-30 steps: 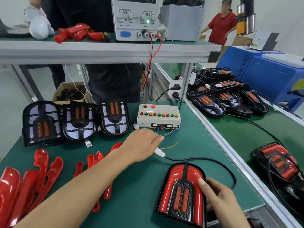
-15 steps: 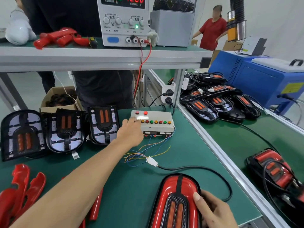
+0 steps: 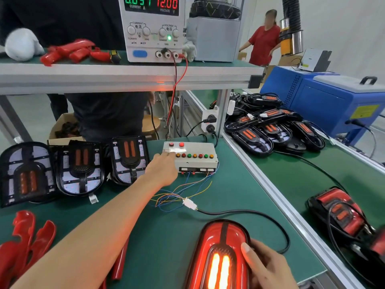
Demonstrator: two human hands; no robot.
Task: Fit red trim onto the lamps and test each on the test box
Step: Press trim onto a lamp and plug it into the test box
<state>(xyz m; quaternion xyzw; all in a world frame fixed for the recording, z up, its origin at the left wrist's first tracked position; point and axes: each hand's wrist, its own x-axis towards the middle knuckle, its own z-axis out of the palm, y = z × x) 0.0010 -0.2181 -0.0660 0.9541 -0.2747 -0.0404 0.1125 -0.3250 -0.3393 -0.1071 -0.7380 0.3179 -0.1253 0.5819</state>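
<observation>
A lamp with red trim [image 3: 218, 243] lies at the near edge of the green mat, and its two centre bars glow bright orange. My right hand [image 3: 268, 265] grips its right edge, thumb on the face. A black cable runs from the lamp to a white connector [image 3: 189, 204], which is wired to the grey test box [image 3: 198, 163]. My left hand [image 3: 161, 171] reaches over the mat, its fingertips pressing the left end of the box's button row. Three lamps without trim [image 3: 80, 165] lean at the back left. Loose red trim pieces [image 3: 25, 243] lie at the near left.
A power supply [image 3: 152, 28] reading 12.00 V stands on the shelf above, red and black leads dropping to the box. An aluminium rail [image 3: 270, 184] bounds the mat on the right. Beyond it lie a pile of lamps [image 3: 270, 130], one trimmed lamp [image 3: 337, 211] and a blue machine [image 3: 333, 105].
My left hand left the connector and moved up to the test box buttons. The lamp's centre bars, dark before, now glow. My right hand stays on the lamp.
</observation>
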